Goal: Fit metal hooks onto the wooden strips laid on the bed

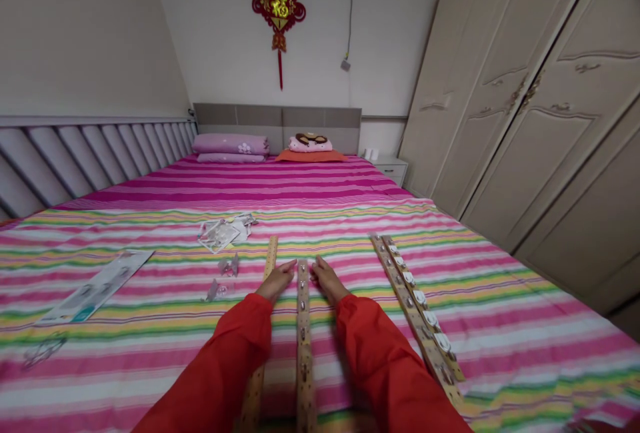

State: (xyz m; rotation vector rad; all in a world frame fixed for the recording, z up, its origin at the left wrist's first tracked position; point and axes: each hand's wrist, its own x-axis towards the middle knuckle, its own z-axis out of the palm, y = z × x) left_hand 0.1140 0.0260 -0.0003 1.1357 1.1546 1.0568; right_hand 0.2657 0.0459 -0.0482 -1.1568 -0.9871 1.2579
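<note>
Fingers on both bare hands lie straight and close together, palms down, holding nothing that shows. The left hand (pixel 276 281) and the right hand (pixel 327 280) rest on either side of a long, pale wooden strip studded with small metal hooks (pixel 303 346), fingertips just beside it; whether they touch it is hard to tell. Bright red sleeves (pixel 225 353) cover both forearms. The left hand also lies across a plain narrow wooden strip (pixel 271 253), which passes beneath it and the sleeve. Further right, two wooden strips fitted with rounded white hooks (pixel 417 306) lie side by side at a slant, their near ends cut off by the frame.

All of these lie on a cotton-looking bed cover in pink, green, yellow and white stripes (pixel 500 326). Left of the hands are crumpled clear plastic packaging (pixel 225 232), small transparent hook pieces (pixel 229 265) and a long printed paper card (pixel 95 286), its print too small to read. A thin wire-like tangle (pixel 45 350) is faint near the left edge.

Beyond the bed, a red hanging knot ornament (pixel 279 6) on the wall bears a gold character, apparently 福. Cream panelled wardrobe doors (pixel 525 86) fill the right side.
</note>
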